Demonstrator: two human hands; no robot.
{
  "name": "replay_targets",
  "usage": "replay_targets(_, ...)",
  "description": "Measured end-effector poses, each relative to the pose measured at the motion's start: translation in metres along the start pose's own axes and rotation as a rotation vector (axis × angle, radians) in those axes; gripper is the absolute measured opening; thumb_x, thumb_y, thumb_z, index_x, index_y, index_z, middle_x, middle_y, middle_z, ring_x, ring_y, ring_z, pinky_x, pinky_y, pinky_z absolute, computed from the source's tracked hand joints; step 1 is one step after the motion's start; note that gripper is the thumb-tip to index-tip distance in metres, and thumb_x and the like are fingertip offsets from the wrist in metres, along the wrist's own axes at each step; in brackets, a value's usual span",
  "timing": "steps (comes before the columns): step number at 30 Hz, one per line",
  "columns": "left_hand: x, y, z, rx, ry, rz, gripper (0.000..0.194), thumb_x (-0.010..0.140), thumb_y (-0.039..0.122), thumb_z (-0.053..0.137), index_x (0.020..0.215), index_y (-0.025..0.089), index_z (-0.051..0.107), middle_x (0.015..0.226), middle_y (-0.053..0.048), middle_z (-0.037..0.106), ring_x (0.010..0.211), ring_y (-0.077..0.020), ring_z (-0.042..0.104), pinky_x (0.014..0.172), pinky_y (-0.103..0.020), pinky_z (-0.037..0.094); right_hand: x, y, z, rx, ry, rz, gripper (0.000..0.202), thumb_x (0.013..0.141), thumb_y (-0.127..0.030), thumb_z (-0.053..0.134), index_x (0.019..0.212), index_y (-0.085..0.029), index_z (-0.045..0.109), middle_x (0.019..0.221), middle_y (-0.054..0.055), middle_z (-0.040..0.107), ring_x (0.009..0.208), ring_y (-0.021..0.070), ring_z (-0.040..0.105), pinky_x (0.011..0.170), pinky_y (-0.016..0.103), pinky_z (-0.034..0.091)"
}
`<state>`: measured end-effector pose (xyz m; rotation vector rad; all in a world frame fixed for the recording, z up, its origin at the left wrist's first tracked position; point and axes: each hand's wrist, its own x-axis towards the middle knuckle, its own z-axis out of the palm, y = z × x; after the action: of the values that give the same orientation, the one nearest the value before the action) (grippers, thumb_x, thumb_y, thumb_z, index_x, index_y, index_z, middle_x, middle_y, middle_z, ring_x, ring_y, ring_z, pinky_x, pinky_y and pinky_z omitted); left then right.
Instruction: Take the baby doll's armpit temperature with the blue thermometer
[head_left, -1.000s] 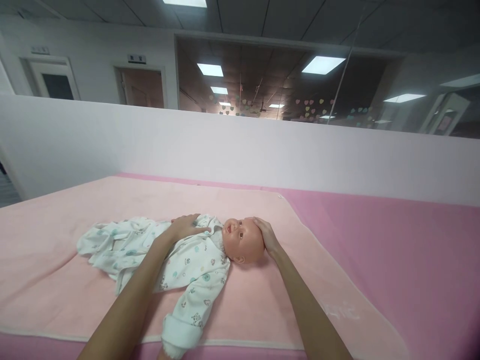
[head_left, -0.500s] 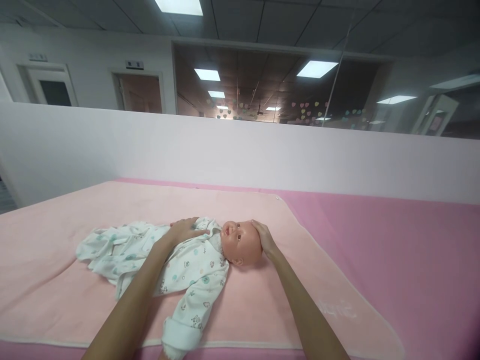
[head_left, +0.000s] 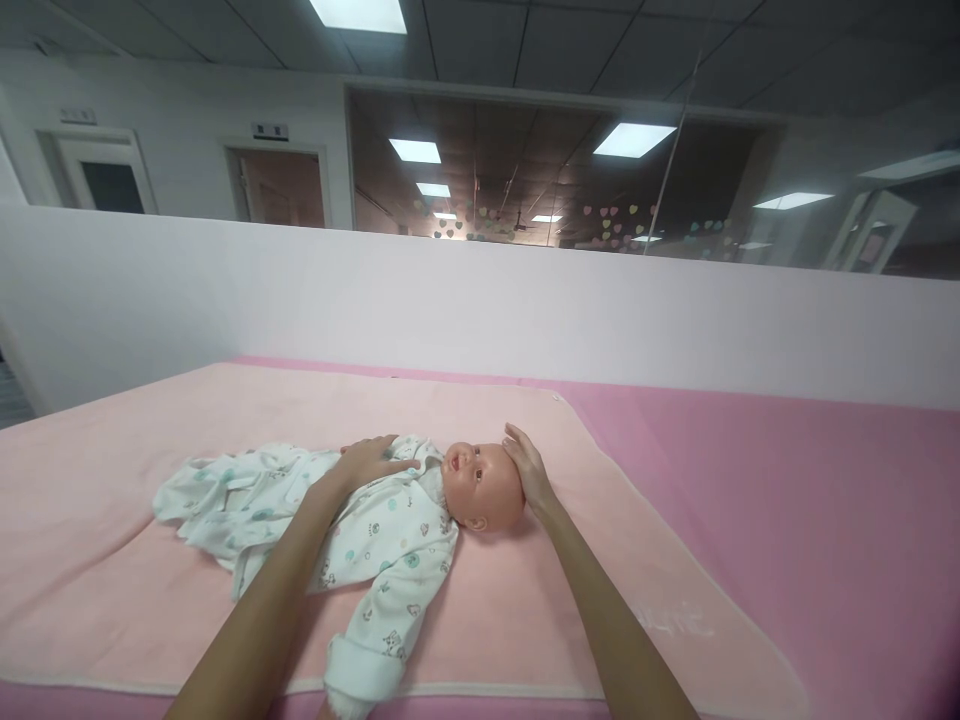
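Note:
A baby doll lies on its back across a peach-coloured mat, its head to the right. It wears a white outfit with green and grey prints; one sleeve with a folded cuff stretches toward me. My left hand rests open on the doll's chest, fingers spread over the cloth. Beside the top of the doll's head is my right hand, open, with its fingers extended and lightly against the crown. The doll's far arm is mostly hidden behind my left hand.
Pink padding shows around the mat at the right and along the front edge. Behind it runs a low white partition. Beyond stand a white door, a brown door and a large window with heart stickers.
My right hand's fingers have straightened and lifted slightly away from the crown of the doll's head. My left hand and the doll have stayed in place.

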<state>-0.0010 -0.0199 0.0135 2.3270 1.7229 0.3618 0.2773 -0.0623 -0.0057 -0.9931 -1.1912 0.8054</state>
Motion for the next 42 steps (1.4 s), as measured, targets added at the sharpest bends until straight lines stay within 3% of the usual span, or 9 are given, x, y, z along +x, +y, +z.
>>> replay_targets(5, 0.000, 0.000, 0.000, 0.006, 0.010, 0.005, 0.082, 0.063, 0.074, 0.038, 0.127, 0.023, 0.043, 0.130, -0.009, 0.048, 0.117, -0.0343, 0.043, 0.095, -0.042, 0.032, -0.004, -0.006, 0.004, 0.097, -0.152, 0.091, 0.032, 0.066, -0.048, 0.061, 0.073, -0.017, 0.065, 0.087, 0.003, 0.066, 0.086, 0.0204, 0.057, 0.081, 0.031, 0.041)
replay_targets(9, 0.000, 0.000, 0.000, 0.024, 0.026, 0.011, 0.083, 0.062, 0.075, 0.037, 0.126, 0.023, 0.044, 0.126, -0.009, 0.052, 0.114, -0.0335, 0.046, 0.092, -0.040, 0.034, -0.005, -0.008, 0.005, 0.121, -0.144, 0.107, 0.031, 0.066, -0.047, 0.061, 0.067, -0.016, 0.062, 0.076, 0.001, 0.065, 0.076, 0.0178, 0.056, 0.075, 0.029, 0.042)
replay_targets(12, 0.000, 0.000, 0.000, 0.023, 0.021, 0.012, 0.084, 0.061, 0.077, 0.037, 0.126, 0.023, 0.044, 0.126, -0.009, 0.052, 0.114, -0.0336, 0.046, 0.092, -0.041, 0.034, -0.005, -0.007, 0.004, 0.102, -0.147, 0.100, 0.032, 0.066, -0.047, 0.060, 0.070, -0.016, 0.064, 0.081, 0.003, 0.066, 0.082, 0.0199, 0.057, 0.078, 0.031, 0.042)
replay_targets(16, -0.001, 0.001, -0.001, 0.009, 0.004, -0.002, 0.085, 0.062, 0.076, 0.038, 0.128, 0.023, 0.042, 0.131, -0.010, 0.047, 0.118, -0.0344, 0.042, 0.095, -0.042, 0.032, -0.002, -0.002, 0.003, 0.053, -0.098, 0.035, 0.036, 0.067, -0.047, 0.060, 0.091, -0.020, 0.066, 0.110, 0.005, 0.061, 0.105, 0.0218, 0.051, 0.094, 0.033, 0.035)
replay_targets(22, -0.001, 0.001, 0.000, 0.016, 0.009, -0.006, 0.087, 0.062, 0.077, 0.037, 0.129, 0.021, 0.040, 0.133, -0.009, 0.045, 0.119, -0.0340, 0.041, 0.095, -0.041, 0.032, -0.001, 0.001, -0.001, -0.002, -0.056, 0.011, 0.054, 0.069, -0.044, 0.059, 0.120, -0.026, 0.052, 0.131, 0.004, 0.046, 0.118, 0.0212, 0.042, 0.099, 0.035, 0.031)
replay_targets(28, 0.000, 0.000, 0.000, 0.015, 0.019, 0.002, 0.089, 0.061, 0.078, 0.037, 0.130, 0.021, 0.040, 0.130, -0.009, 0.048, 0.118, -0.0333, 0.043, 0.095, -0.040, 0.033, -0.004, -0.008, 0.002, 0.056, -0.198, 0.065, 0.038, 0.068, -0.050, 0.058, 0.083, -0.016, 0.067, 0.098, 0.007, 0.066, 0.096, 0.0237, 0.056, 0.088, 0.036, 0.039)
replay_targets(32, 0.000, 0.000, 0.002, 0.020, 0.022, -0.002, 0.087, 0.061, 0.078, 0.037, 0.128, 0.022, 0.041, 0.129, -0.009, 0.049, 0.117, -0.0341, 0.043, 0.094, -0.041, 0.033, -0.006, -0.011, 0.004, 0.065, -0.197, 0.088, 0.037, 0.067, -0.051, 0.059, 0.075, -0.015, 0.067, 0.085, 0.005, 0.067, 0.086, 0.0222, 0.056, 0.080, 0.033, 0.042)
replay_targets(38, -0.001, 0.000, 0.002, 0.010, 0.020, 0.006, 0.084, 0.063, 0.075, 0.036, 0.128, 0.022, 0.041, 0.131, -0.009, 0.047, 0.118, -0.0338, 0.042, 0.095, -0.041, 0.032, -0.006, -0.009, 0.003, 0.058, -0.213, 0.087, 0.035, 0.070, -0.049, 0.057, 0.077, -0.015, 0.066, 0.088, 0.005, 0.067, 0.088, 0.0222, 0.056, 0.081, 0.033, 0.042)
replay_targets(42, 0.000, 0.000, 0.001, 0.005, 0.011, 0.002, 0.082, 0.064, 0.074, 0.037, 0.128, 0.022, 0.041, 0.132, -0.009, 0.046, 0.118, -0.0342, 0.042, 0.096, -0.042, 0.031, -0.003, -0.004, 0.001, 0.011, -0.153, 0.038, 0.037, 0.070, -0.047, 0.056, 0.093, -0.019, 0.065, 0.109, 0.005, 0.062, 0.104, 0.0217, 0.052, 0.094, 0.034, 0.036)
